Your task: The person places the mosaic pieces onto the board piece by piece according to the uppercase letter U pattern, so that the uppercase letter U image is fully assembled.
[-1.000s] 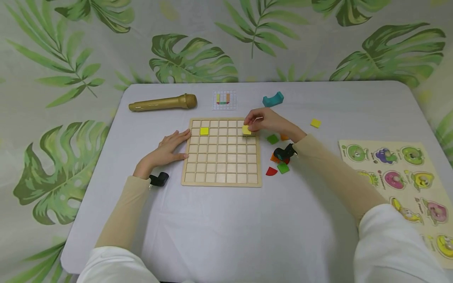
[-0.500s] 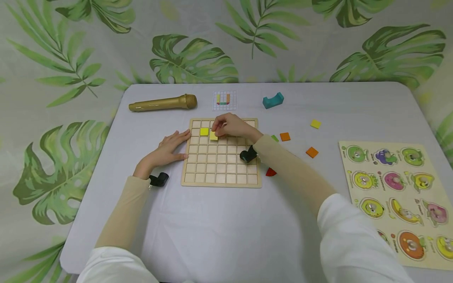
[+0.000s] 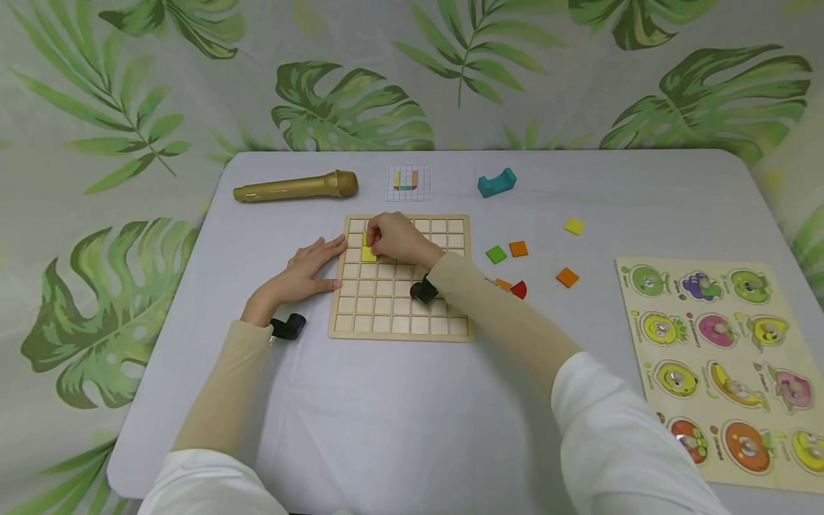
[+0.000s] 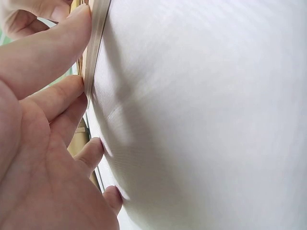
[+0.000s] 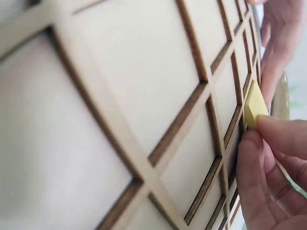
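A wooden grid board [image 3: 402, 334] lies on the white table. My right hand [image 3: 398, 238] pinches a yellow square tile [image 3: 369, 254] between thumb and fingers over the board's upper left cells. In the right wrist view the tile [image 5: 255, 106] tilts against the grid's dividers, with the fingertips right at the board. Another yellow tile, just beyond it in the grid, is mostly hidden by my fingers. My left hand [image 3: 305, 273] rests with spread, straight fingers at the board's left edge. The left wrist view shows thumb and fingers touching the board's side [image 4: 93, 45].
A pattern card [image 3: 408, 182] with a coloured U lies behind the board, between a gold microphone [image 3: 296, 187] and a teal curved block [image 3: 497, 183]. Right of the board are loose green [image 3: 496, 254], orange [image 3: 518, 249], red and yellow pieces. A fruit puzzle board [image 3: 702, 304] lies far right.
My right hand has carried the yellow tile leftward across the board, from its right side to just below the other yellow tile. My left hand has stayed at the edge.
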The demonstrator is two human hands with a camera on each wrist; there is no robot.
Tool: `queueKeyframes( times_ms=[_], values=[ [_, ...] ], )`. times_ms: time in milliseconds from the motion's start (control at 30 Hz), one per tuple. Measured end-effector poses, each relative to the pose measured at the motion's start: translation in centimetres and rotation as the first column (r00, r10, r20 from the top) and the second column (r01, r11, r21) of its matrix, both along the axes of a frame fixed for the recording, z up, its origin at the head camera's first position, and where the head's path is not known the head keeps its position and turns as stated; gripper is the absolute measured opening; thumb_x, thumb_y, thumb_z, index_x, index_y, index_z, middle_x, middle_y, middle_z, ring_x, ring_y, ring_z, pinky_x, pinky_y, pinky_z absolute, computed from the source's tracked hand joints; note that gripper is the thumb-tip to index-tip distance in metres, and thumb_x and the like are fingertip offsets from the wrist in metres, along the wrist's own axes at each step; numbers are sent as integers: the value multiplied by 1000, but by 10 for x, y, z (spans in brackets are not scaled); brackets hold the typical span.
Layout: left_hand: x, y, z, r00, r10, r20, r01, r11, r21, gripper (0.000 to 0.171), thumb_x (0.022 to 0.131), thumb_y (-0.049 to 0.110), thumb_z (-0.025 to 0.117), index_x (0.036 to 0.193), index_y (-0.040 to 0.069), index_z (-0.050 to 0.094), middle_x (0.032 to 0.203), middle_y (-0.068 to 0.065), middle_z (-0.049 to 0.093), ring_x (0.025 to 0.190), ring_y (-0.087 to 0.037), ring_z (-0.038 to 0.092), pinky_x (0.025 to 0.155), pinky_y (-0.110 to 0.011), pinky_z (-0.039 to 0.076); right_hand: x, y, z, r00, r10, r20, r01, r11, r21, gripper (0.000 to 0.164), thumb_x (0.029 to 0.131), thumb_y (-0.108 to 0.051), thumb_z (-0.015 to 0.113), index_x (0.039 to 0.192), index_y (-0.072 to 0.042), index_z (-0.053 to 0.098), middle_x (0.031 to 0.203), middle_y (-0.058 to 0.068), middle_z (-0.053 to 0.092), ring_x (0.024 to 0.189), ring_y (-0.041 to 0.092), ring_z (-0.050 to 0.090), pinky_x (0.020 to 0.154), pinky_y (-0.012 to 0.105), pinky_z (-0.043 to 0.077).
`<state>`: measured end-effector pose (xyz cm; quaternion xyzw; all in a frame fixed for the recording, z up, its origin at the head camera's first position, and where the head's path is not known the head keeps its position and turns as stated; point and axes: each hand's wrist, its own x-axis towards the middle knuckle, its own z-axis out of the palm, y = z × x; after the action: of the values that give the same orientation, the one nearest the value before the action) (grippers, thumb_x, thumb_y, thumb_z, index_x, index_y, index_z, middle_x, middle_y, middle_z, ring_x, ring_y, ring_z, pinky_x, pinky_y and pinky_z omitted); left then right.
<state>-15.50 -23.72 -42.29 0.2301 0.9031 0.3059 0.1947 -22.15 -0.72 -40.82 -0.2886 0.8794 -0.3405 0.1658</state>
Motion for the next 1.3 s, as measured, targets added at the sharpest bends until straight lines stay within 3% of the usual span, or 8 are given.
queueKeyframes(
  times_ms=[100, 200, 367, 500, 667, 867, 1300],
  values=[
    [0, 0, 0, 1000, 4, 2, -4, 1000, -1, 74, 93, 24, 63, 152, 5, 23, 159, -9, 11, 144, -35, -3, 108, -61, -6, 4, -2, 3, 998, 21, -61, -18, 999, 47, 10, 81, 4, 61, 80, -5, 65, 71, 3, 58, 65, 15, 50, 64, 25, 40],
    [0, 0, 1, 1000, 7, 2, -7, 1000, 0, 74, 93, 23, 64, 152, 4, 23, 159, -9, 11, 144, -36, -3, 107, -61, -6, 6, -1, 4, 998, 25, -63, -22, 999, 39, 10, 82, 5, 60, 82, -4, 65, 72, 4, 59, 67, 15, 51, 65, 25, 41],
    [1, 1, 2, 1000, 3, 4, -3, 1000, 5, 74, 93, 23, 64, 151, 3, 24, 159, -10, 12, 144, -36, -3, 108, -61, -7, 4, 13, -1, 998, -6, 60, 10, 997, -78, 3, 85, -2, 65, 87, -4, 66, 79, 5, 62, 72, 16, 53, 67, 25, 42],
    [1, 1, 3, 1000, -4, 6, 4, 1000, 11, 74, 93, 23, 64, 151, 3, 23, 159, -11, 11, 143, -37, -4, 107, -61, -7, 0, 32, -1, 988, -13, 154, 38, 986, -163, 6, 88, -6, 66, 93, -3, 67, 85, 6, 63, 74, 19, 55, 67, 26, 44],
    [0, 1, 2, 1000, -4, 1, 4, 1000, 5, 74, 93, 23, 64, 151, 3, 23, 159, -11, 10, 143, -36, -4, 107, -61, -8, -7, 62, 3, 969, -17, 245, 79, 966, -245, 12, 89, -5, 66, 98, 2, 66, 91, 11, 63, 79, 23, 59, 71, 30, 50],
    [1, 1, 1, 1000, -2, -1, 2, 1000, 9, 74, 93, 22, 64, 151, 3, 23, 159, -11, 10, 143, -36, -4, 107, -61, -8, -15, 102, 2, 947, -64, 313, 159, 944, -289, 17, 89, -6, 67, 101, 6, 64, 94, 11, 61, 83, 22, 59, 82, 29, 47],
    [1, 1, 0, 1000, -8, -11, 8, 1000, 9, 73, 93, 21, 64, 151, 2, 24, 159, -12, 11, 144, -36, -3, 108, -59, -7, -13, 210, 2, 925, -219, 310, 299, 923, -242, 29, 92, -13, 65, 111, 8, 60, 100, 13, 62, 86, 27, 61, 80, 26, 52]
  ],
)
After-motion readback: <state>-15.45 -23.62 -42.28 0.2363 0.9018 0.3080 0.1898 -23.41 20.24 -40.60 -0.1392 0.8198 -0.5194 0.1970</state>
